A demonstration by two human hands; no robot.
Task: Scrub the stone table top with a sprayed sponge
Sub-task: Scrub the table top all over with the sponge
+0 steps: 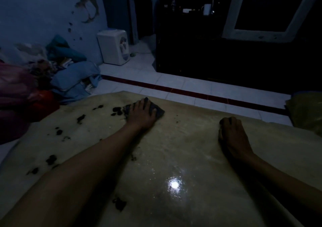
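The left hand (141, 114) lies flat on a dark sponge (157, 111), fingers spread over it and pressing it against the stone table (183, 148) near the table's far edge; its grip is a flat press, not a curl. The right hand (231, 132) rests on the table to the right of the sponge, well apart from it, fingers curled under with nothing seen in them. Dark blotches (81, 118) dot the table left of the sponge, and a bright reflection (174, 184) shines on the wet surface nearer the person. Beyond the table's far edge lie a tiled floor (174, 85), a heap of clothes (76, 78) and a small white appliance (114, 46).
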